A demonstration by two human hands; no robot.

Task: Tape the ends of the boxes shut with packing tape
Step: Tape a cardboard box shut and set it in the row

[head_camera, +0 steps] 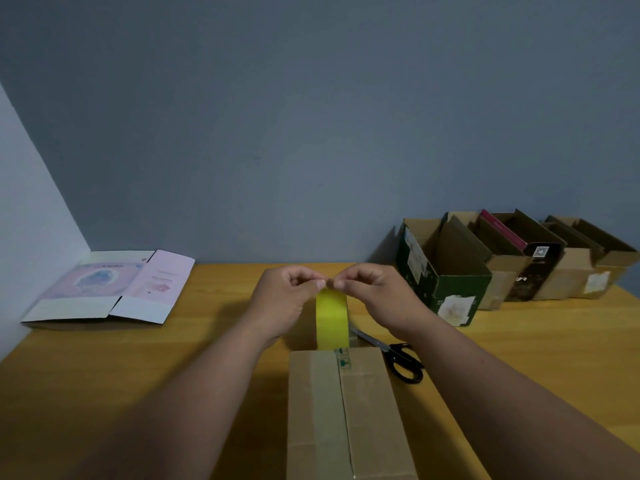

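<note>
The wooden worktop [104,393] fills the lower half of the view under a blue-grey wall [311,116], and its near edge is cut off by the bottom of the frame. At about 2 o'clock a row of opened boxes [512,261] stands against the wall, flaps up; their insides are in shadow and the labels are too blurred to read. At about 10 o'clock a flattened pink and white carton [110,289] lies near the wall corner, its print illegible. At 6 o'clock lies the brown cardboard box [346,410], long axis running from the viewer towards 12 o'clock, with a seam down its top; its near end is cut off by the frame and its far end face cannot be seen. From that far edge a strip of yellow packing tape [331,320] rises upright, broad face to the camera; whether its foot is stuck to the box is hard to tell. The left hand [284,299] and the right hand [374,296] meet above the box, each with a narrow grip, thumb and forefinger pinching the top edge of the strip, the fingertips almost touching each other. Both forearms reach in from the bottom corners. Black-handled scissors [398,358] lie on the worktop just beside the box at about 3 o'clock of its far end, blade tips hidden behind the tape.
</note>
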